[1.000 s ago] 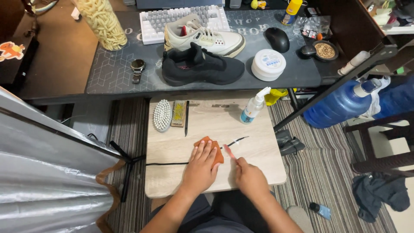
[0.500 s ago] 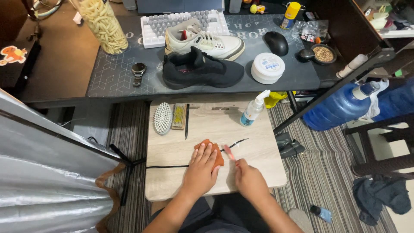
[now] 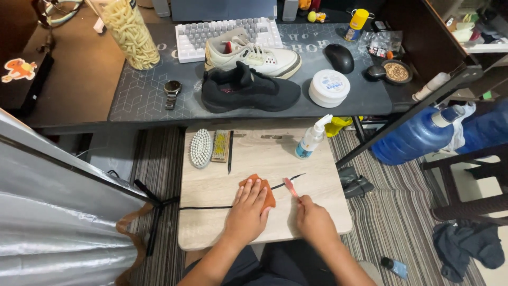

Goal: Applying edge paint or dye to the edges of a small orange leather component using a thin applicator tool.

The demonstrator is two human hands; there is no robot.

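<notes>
My left hand (image 3: pixel 247 211) lies flat on an orange cloth (image 3: pixel 266 194) on the small wooden lap table (image 3: pixel 317 167). A black shoelace (image 3: pixel 211 207) runs across the table and passes under the cloth. My right hand (image 3: pixel 313 220) grips a small pink toothbrush (image 3: pixel 290 187) whose head rests near the lace. On the desk beyond, a black shoe (image 3: pixel 248 91) and a white shoe (image 3: pixel 253 54) sit side by side.
A white oval brush (image 3: pixel 201 148), a tan block brush (image 3: pixel 221 145) and a spray bottle (image 3: pixel 311 139) stand on the lap table's far edge. The desk holds a keyboard (image 3: pixel 227 33), mouse (image 3: pixel 339 57), white tub (image 3: pixel 328 88), watch (image 3: pixel 171 93) and jar (image 3: pixel 129 33). A blue water jug (image 3: pixel 418 137) lies right.
Both hands stay in nearly the same place on the cloth and lace; the view has shifted slightly.
</notes>
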